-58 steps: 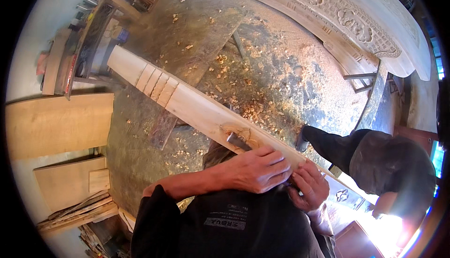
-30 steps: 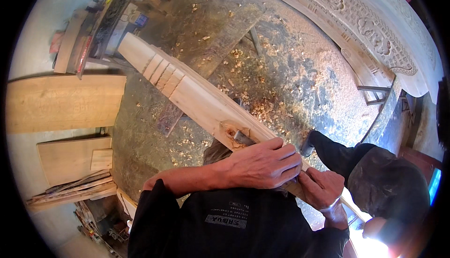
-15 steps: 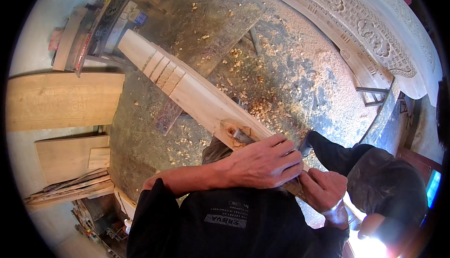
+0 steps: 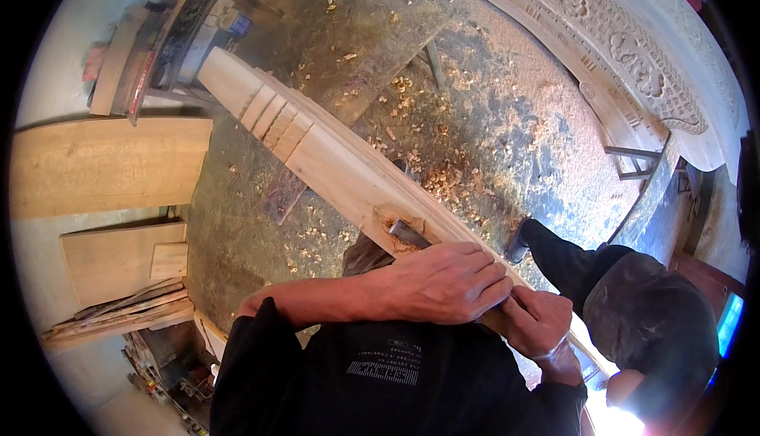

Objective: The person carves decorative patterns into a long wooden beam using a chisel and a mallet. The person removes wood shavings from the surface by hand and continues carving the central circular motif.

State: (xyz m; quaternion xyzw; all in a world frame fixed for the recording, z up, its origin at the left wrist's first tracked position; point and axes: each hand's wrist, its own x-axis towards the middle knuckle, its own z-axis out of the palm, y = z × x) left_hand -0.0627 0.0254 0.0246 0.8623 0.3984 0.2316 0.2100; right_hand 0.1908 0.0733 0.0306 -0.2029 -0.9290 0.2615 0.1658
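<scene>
A long pale wooden beam [image 4: 332, 163] runs diagonally from the upper left down past my hands, with several stepped cuts across its far part. Around a rough hollow in its top face the wood is chipped, and there lies the broad metal blade of a chisel [image 4: 409, 234]. My left hand [image 4: 446, 282] is closed over the chisel's shank, its palm close down to the beam. Just to the right, my right hand [image 4: 540, 319] is wrapped round the rear end of the tool. Both hands hide the handle.
Wood shavings [image 4: 443, 175] litter the floor. At upper right rests a large carved wooden panel [image 4: 609, 48]. Another person [image 4: 649, 309] in dark clothes bends close on my right. Boards [image 4: 111, 167] lean along the left wall; a cluttered bench [image 4: 170, 32] stands at upper left.
My right hand has shifted left, closer to my left hand. The chisel blade is slightly turned and sits a little lower in the view.
</scene>
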